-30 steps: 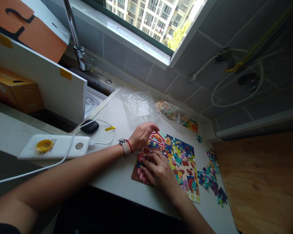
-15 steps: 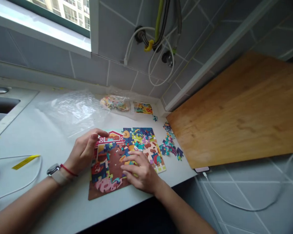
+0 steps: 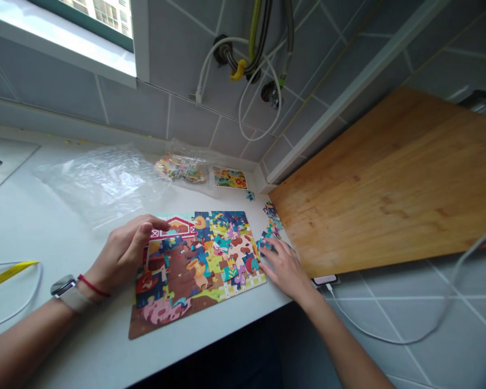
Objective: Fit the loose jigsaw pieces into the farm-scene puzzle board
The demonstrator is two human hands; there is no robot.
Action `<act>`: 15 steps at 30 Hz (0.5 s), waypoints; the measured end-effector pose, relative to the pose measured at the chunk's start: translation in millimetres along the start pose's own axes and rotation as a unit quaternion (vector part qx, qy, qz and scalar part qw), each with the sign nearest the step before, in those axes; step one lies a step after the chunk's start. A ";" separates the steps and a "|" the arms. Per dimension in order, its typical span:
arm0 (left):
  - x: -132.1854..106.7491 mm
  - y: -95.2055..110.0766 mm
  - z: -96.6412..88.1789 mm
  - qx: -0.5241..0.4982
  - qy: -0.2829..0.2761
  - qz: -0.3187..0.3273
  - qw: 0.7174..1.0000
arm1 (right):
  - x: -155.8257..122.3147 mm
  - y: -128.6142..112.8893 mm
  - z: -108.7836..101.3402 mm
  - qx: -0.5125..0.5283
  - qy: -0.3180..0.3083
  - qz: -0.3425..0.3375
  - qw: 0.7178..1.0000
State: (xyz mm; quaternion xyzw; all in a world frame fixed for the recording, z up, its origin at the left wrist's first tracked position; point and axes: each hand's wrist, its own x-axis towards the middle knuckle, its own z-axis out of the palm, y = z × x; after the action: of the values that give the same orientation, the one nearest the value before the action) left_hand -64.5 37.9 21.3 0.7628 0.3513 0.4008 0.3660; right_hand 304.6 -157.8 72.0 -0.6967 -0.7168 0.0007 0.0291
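Observation:
A colourful jigsaw puzzle [image 3: 186, 270] with a barn, a cow and a pig lies flat on the white counter [image 3: 101, 335]. Several pieces rest loosely on top of its right half. My left hand [image 3: 127, 248] lies over the puzzle's upper left edge, fingers stretched out and thumb apart, holding nothing visible. To the right of the board, my right hand [image 3: 283, 267] reaches over loose puzzle pieces [image 3: 272, 228], its fingers spread and touching or just above them. Whatever lies beneath those fingertips is partly hidden.
A clear plastic bag [image 3: 105, 183] lies behind my left hand. Bagged puzzle pieces [image 3: 182, 168] and a small picture card [image 3: 230, 178] are by the wall. A wooden board [image 3: 389, 189] leans on the right, close to my right hand. A white cable [image 3: 40, 297] curls at the left.
My right hand has moved right, from the middle of the puzzle to the loose pieces beside it. The left hand stays at the upper left edge. The view has shifted slightly.

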 end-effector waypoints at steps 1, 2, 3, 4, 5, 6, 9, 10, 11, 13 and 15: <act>-0.6 -1.3 0.6 -0.001 -0.006 0.001 1.000 | -1.5 10.2 -0.7 -0.036 -0.015 0.022 0.999; -1.0 -2.5 1.2 -0.004 -0.011 0.002 1.000 | -1.6 19.7 -1.4 -0.060 -0.032 0.034 0.997; -1.4 -3.4 1.7 -0.008 -0.016 0.004 1.000 | -0.6 28.1 -1.8 -0.071 -0.050 0.034 0.996; -1.4 -3.7 1.9 -0.011 -0.019 0.007 1.000 | 1.4 35.2 -2.0 -0.072 -0.068 0.024 0.995; -1.2 -3.4 2.0 -0.013 -0.021 0.012 1.000 | 3.7 40.7 -1.8 -0.067 -0.088 0.009 0.994; -0.7 -2.3 1.7 -0.013 -0.020 0.017 1.000 | 6.1 44.7 -1.2 -0.061 -0.106 -0.004 0.992; 1.8 3.3 -0.1 -0.002 -0.012 0.025 1.000 | 10.3 49.0 0.0 -0.065 -0.138 0.011 0.988; 2.5 5.1 -0.6 0.001 -0.009 0.026 1.000 | 10.7 48.5 -0.5 -0.072 -0.143 0.030 0.987; 3.1 6.4 -1.0 0.002 -0.007 0.027 1.000 | 11.0 47.5 -1.9 -0.079 -0.149 0.052 0.984; 3.3 7.1 -1.3 0.004 -0.008 0.030 1.000 | 13.6 44.2 -7.3 -0.092 -0.171 0.089 0.977; 2.7 6.0 -0.9 0.006 -0.017 0.034 0.999 | 21.9 40.1 -15.8 -0.109 -0.189 0.121 0.968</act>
State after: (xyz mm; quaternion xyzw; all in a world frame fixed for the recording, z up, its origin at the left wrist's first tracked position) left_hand -62.6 37.4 27.6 0.7830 0.3216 0.3980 0.3538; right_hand 344.7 -135.3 87.0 -0.7645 -0.6152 0.0577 -0.1839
